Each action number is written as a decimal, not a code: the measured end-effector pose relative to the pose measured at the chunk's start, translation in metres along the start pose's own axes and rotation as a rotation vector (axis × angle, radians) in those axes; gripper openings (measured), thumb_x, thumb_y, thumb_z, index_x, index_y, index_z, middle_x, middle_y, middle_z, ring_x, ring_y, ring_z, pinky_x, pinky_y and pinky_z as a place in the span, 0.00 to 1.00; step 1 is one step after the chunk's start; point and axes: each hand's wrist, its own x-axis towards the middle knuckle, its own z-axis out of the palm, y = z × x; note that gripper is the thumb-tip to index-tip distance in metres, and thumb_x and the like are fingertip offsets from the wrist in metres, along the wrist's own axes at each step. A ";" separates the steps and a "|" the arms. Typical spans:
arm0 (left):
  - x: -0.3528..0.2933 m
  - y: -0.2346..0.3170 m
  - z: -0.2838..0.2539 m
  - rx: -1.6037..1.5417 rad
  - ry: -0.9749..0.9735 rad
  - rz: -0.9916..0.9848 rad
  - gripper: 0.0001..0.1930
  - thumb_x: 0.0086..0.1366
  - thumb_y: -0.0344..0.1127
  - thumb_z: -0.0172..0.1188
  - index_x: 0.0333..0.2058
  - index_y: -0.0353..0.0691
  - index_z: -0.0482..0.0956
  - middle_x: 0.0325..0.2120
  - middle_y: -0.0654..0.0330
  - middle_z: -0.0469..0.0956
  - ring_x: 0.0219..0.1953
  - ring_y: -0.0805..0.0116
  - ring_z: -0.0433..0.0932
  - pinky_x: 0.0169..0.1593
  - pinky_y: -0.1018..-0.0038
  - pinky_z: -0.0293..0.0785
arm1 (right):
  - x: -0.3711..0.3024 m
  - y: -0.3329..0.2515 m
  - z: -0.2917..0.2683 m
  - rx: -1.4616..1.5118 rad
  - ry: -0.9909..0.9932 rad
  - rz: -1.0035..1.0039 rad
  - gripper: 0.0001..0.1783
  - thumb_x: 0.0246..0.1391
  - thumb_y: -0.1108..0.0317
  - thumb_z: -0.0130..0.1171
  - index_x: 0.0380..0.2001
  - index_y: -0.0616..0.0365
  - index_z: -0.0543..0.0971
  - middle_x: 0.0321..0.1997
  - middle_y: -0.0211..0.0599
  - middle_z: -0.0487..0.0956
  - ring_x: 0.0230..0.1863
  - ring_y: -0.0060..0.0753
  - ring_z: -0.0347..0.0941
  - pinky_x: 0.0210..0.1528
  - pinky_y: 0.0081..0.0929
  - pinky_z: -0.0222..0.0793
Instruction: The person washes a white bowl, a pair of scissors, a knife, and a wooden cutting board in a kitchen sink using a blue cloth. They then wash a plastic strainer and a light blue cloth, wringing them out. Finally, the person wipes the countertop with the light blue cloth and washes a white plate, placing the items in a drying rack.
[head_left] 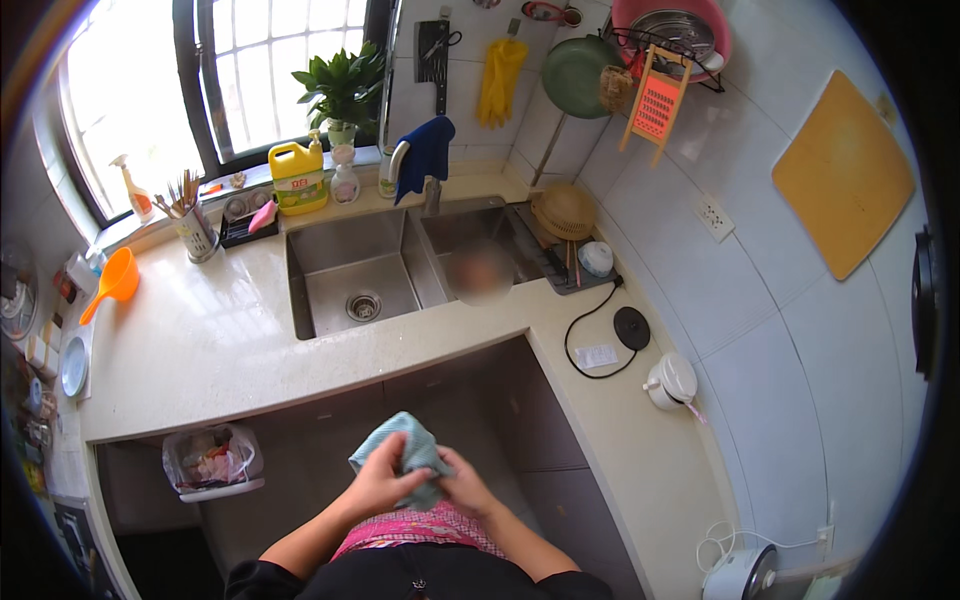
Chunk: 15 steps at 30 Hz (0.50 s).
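Both my hands are in front of my body, below the counter's front edge, with a light blue-green cloth (402,432) bunched between them. My left hand (383,474) grips the cloth from the left, thumb pointing across it. From the right, my right hand (463,482) closes on the cloth's side; some of its fingertips are hidden in the folds. A pink checked apron (420,527) shows just under the hands.
Ahead lies a steel double sink (345,275), its right basin partly blurred. An orange ladle (115,280) rests at left, and a bin (212,460) hangs beneath the counter (200,350). A black kettle base (631,328) and white pot (670,382) stand at right.
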 end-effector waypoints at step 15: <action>0.189 -0.015 -0.028 0.266 0.088 -0.260 0.15 0.56 0.32 0.58 0.41 0.34 0.70 0.37 0.54 0.74 0.40 0.66 0.74 0.45 0.72 0.71 | 0.194 -0.141 -0.296 -0.953 0.842 -0.418 0.13 0.45 0.82 0.45 0.34 0.60 0.74 0.41 0.43 0.72 0.44 0.44 0.68 0.48 0.30 0.62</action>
